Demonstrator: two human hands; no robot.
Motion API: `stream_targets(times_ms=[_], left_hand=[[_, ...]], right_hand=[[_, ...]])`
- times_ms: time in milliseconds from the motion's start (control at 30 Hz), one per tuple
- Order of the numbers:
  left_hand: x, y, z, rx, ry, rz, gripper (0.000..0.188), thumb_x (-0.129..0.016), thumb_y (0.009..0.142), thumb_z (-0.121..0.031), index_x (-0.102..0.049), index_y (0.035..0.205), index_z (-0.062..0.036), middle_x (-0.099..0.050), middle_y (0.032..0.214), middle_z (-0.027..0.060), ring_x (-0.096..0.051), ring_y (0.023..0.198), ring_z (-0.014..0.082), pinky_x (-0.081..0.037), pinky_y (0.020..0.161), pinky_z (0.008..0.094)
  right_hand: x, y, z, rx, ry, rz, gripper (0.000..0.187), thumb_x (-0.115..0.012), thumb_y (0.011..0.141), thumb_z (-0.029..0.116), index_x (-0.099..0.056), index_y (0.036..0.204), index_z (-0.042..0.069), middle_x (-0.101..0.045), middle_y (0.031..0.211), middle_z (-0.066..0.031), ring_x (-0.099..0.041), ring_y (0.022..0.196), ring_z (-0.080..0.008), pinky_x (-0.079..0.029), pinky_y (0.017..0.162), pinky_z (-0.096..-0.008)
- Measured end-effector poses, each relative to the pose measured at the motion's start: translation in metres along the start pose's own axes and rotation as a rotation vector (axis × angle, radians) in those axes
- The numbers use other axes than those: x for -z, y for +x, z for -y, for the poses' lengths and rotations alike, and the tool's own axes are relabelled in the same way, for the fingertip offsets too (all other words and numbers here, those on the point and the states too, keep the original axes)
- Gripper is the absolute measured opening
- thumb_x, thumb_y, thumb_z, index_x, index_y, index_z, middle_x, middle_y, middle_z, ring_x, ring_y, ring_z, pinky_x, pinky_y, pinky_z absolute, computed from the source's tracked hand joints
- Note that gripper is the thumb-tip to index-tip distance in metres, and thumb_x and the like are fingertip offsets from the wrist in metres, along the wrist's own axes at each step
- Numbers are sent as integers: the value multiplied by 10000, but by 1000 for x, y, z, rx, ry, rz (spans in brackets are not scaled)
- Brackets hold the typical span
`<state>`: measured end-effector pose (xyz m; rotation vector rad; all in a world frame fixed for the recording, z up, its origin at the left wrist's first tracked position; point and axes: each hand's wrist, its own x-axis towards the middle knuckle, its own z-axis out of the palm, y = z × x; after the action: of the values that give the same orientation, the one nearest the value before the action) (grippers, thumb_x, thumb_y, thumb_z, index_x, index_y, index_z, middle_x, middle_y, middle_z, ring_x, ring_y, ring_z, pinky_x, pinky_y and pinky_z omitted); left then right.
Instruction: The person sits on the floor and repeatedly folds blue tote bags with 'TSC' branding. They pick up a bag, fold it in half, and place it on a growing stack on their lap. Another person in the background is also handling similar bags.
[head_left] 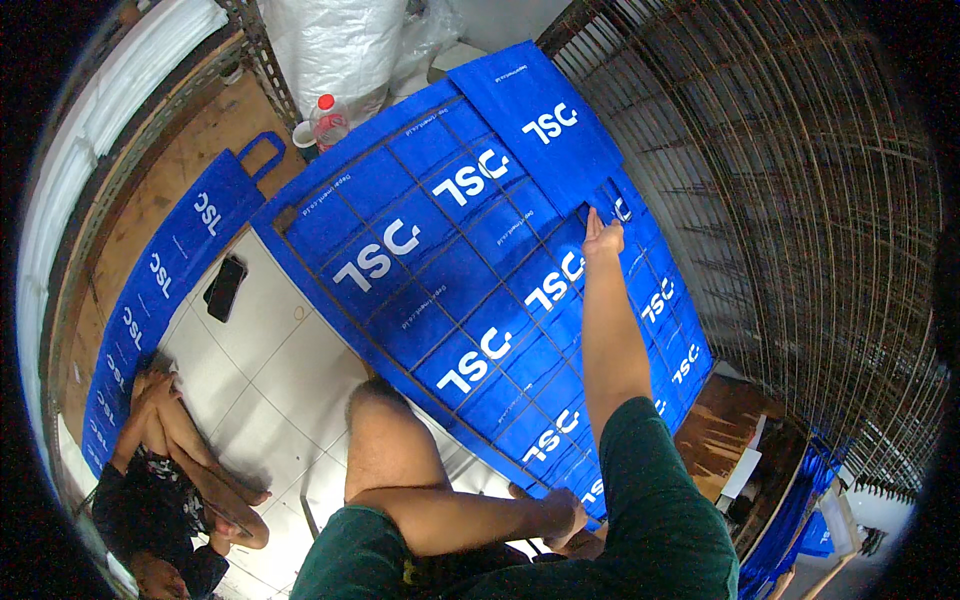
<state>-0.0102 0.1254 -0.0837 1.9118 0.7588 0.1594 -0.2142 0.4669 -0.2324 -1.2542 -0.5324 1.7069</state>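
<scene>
Blue printed sheet point(545, 135) lies over the far corner of a gridded blue panel point(420, 300); right hand point(603, 237) at its near edge, left hand point(566, 515) low; I cannot tell whether either grip is clamped.

Bright blue rectangular fabric sheets point(480, 285), white-lettered and crossed by dark grid lines, centre of the frame.
White square floor tiles point(290, 370), grey-jointed, centre left; dark green cloth sleeve point(650, 470), lower right; red-capped clear plastic bottle point(328, 128), upper left.
</scene>
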Motion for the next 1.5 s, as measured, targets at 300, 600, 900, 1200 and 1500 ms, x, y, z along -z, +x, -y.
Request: stream_targets(times_ms=[300,600,900,1200,1500], left_hand=[[-29,-1,16,3,24,-182,324,-697,545,-223,-688,839,-88,-663,851,107,-639,809,241,-508,678,370],[-3,-35,12,92,56,79,286,-623,579,-153,-676,853,-94,-652,874,121,-622,847,268,-497,678,398],[-48,-43,25,133,-14,147,449,-685,589,-351,-592,880,-22,-618,814,141,-603,797,293,-476,678,417],[-80,-44,40,260,-100,149,447,-705,626,-442,-553,816,-67,-600,833,116,-565,772,264,-441,639,386],[-99,-27,-108,133,-97,119,475,-644,744,-415,-509,1078,-105,-610,820,105,-590,753,262,-451,645,392]], right_hand=[[62,-53,30,154,-150,-123,491,-474,886,214,-256,1307,88,-477,1092,-243,-591,889,-342,-529,734,-394],[232,-158,114,363,-520,-105,511,-550,860,177,-272,1287,130,-573,828,-95,-597,650,-213,-434,488,-281],[473,-301,219,837,-1023,-93,494,-547,855,76,-334,1300,78,-549,702,-27,-508,573,-83,-418,495,-201],[736,-431,228,882,-1677,-676,261,-606,794,203,-591,954,-3,-564,614,-127,-549,613,-193,-468,585,-345],[678,-455,172,689,-1700,-926,467,-628,715,287,-518,1047,-24,-505,994,-273,-489,954,-424,-397,838,-477]])
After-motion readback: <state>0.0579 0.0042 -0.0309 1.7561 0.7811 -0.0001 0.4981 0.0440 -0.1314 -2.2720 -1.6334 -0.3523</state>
